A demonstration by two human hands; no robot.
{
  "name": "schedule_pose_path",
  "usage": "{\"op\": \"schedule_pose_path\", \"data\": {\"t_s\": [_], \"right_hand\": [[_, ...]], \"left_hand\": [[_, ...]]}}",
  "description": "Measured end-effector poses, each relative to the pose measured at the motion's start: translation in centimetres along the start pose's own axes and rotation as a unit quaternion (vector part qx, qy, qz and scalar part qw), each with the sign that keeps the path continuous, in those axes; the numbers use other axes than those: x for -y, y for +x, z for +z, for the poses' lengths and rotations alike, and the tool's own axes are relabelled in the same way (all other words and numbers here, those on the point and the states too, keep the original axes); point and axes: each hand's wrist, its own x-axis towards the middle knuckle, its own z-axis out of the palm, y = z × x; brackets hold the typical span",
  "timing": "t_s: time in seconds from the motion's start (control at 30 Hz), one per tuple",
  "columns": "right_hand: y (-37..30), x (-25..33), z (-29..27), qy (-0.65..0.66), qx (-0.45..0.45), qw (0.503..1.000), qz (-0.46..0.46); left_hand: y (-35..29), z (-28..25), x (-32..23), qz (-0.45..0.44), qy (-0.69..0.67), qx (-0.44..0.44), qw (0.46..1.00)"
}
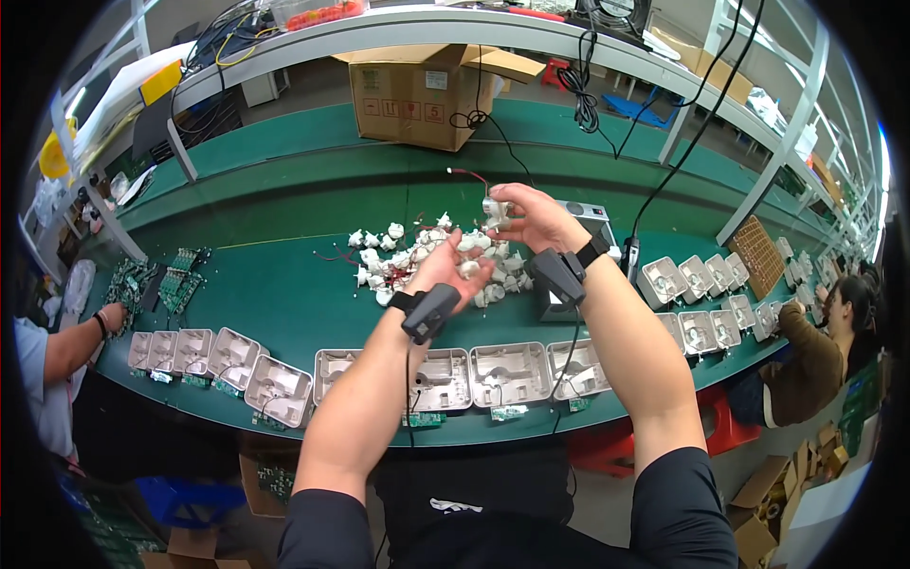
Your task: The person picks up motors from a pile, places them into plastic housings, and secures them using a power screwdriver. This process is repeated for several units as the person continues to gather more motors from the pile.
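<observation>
My right hand (536,220) is raised at the far right of a pile of small white plastic parts (408,254). Its thumb and fingers close on one white part (492,210), from which a red wire with a white plug (451,171) sticks out to the far left. Over the pile's near side is my left hand (447,267), palm turned to the right, thumb and fingers apart. White parts show between its fingers; whether any touches them I cannot tell. Red wires run among the heaped parts. Along the near table edge stands a row of light grey housings (510,373).
A metal box (583,228) stands right of the pile, partly behind my right wrist. Green circuit boards (180,280) lie at left beside a co-worker's hand (115,318). More housings (695,275) stand at right, near another person. A cardboard box (408,100) sits beyond; black cables hang down.
</observation>
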Motion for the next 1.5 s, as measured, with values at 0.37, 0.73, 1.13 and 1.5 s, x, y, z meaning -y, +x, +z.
{"op": "schedule_pose_path", "data": {"t_s": [0.37,0.73,1.13,1.5], "right_hand": [[-4.1,2.2,4.6,-0.185,0.086,0.960,-0.193],[-3.6,0.5,4.5,-0.393,0.066,0.902,-0.168],[-1.7,-0.4,3.0,-0.475,-0.100,0.838,-0.250],[-13.4,-1.1,4.7,-0.565,0.055,0.747,-0.346]], "left_hand": [[-1.7,2.7,2.4,0.006,-0.176,0.047,0.983],[-1.3,0.0,0.9,0.051,-0.218,0.092,0.970],[-3.3,-1.4,1.0,0.063,-0.120,0.100,0.986],[-11.2,0.6,5.9,0.105,0.015,0.104,0.989]]}}
